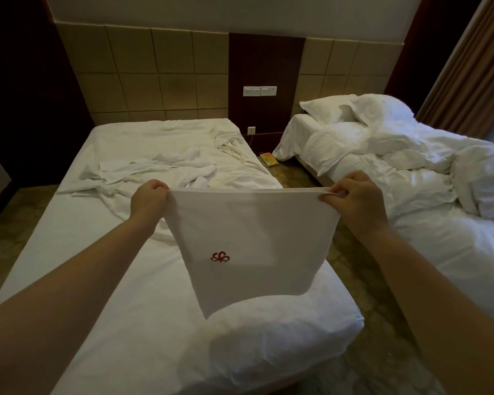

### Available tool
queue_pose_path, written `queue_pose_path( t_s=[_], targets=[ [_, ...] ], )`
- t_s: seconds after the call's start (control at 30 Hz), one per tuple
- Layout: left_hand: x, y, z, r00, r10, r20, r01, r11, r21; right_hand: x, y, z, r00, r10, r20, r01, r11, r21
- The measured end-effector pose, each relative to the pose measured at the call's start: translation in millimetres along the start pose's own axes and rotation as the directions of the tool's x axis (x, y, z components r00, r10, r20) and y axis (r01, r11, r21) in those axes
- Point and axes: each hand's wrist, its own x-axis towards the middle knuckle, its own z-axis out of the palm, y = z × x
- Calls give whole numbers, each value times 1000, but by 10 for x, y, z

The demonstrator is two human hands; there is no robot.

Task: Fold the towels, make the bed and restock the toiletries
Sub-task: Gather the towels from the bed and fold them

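- A dim hotel room, a tiled wall (pixel 143 81) behind two beds.
- The left bed (pixel 69 238) is stripped to its sheet. Crumpled white linen (pixel 154 166) lies across its head half and a pillow (pixel 268 337) sits at its foot corner.
- The right bed (pixel 439 252) is unmade, with the duvet heaped along it and pillows (pixel 340 109) at the head end.
- The towel (pixel 254 238) hangs above the left bed's foot end, pulled taut along its top edge. That's to square it for a fold, I'd say.
- The left hand (pixel 147 201) has its fingers curled, pinching one top corner.
- The right hand (pixel 354 201) pinches the other.
- A telephone (pixel 268 160) sits on the floor between the beds. No toiletries, nor any tray for them, show.
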Motion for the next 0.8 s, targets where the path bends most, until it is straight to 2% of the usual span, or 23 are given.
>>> queue_pose_path(
  t_s=[0.17, 0.33, 0.43, 0.5, 0.7, 0.8],
  targets=[
    [-15, 60, -51, 999, 25, 46, -19, 992, -126, 39, 89, 4, 975, 118, 187, -121, 993, 7],
    [25, -1, -203, 979, 83, 188, -31, 964, -263, 98, 48, 78, 974, 187, 129, -198, 977, 79],
    [146, -146, -271, 964, 102, 246, -71, 989, -131, 144, 4, 89, 973, 186, 136, -200, 975, 98],
    [194, -211, -257, 964, 103, 246, -83, 993, -90, 172, -15, 124, 974, 182, 134, -191, 980, 54],
    [309, -188, -178, 962, 108, 249, -62, 980, -187, 261, 20, 252, 976, 212, 46, -213, 977, 28],
    [428, -189, -77, 970, 94, 223, -47, 977, -210, 346, 148, 340, 982, 179, 58, -179, 984, 8]
  ],
)
